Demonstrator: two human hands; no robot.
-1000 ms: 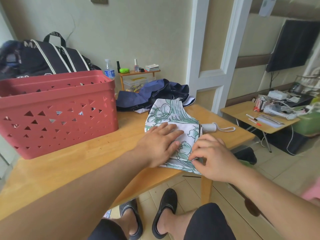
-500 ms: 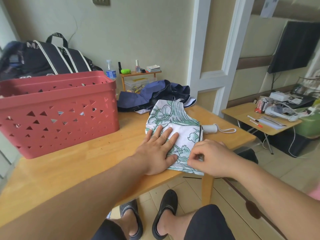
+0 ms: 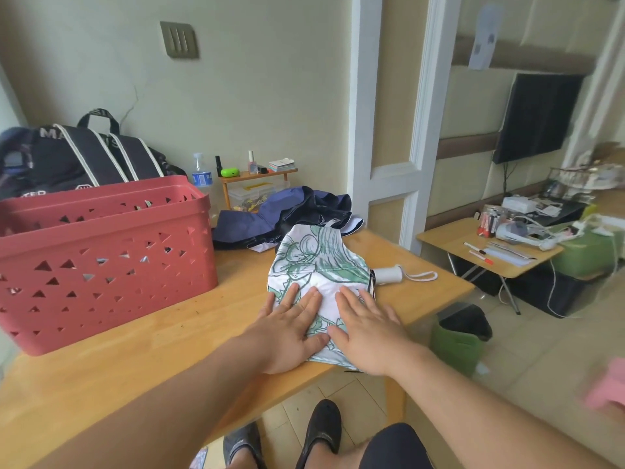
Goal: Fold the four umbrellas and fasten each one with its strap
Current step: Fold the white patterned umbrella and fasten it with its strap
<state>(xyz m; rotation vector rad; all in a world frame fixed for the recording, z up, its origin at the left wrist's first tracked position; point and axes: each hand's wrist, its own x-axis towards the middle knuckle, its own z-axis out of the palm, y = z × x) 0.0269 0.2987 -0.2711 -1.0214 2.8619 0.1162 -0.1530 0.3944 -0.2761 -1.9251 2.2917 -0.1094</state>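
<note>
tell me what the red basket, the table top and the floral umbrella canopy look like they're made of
Red basket: looks like moulded plastic with a dull sheen, stiff walls with triangular cut-outs.
Table top: seems to be light wood with a smooth coat, faint grain and plank joints.
Floral umbrella canopy: thin printed fabric, probably synthetic, creasing under the flat left hand and right hand.
</note>
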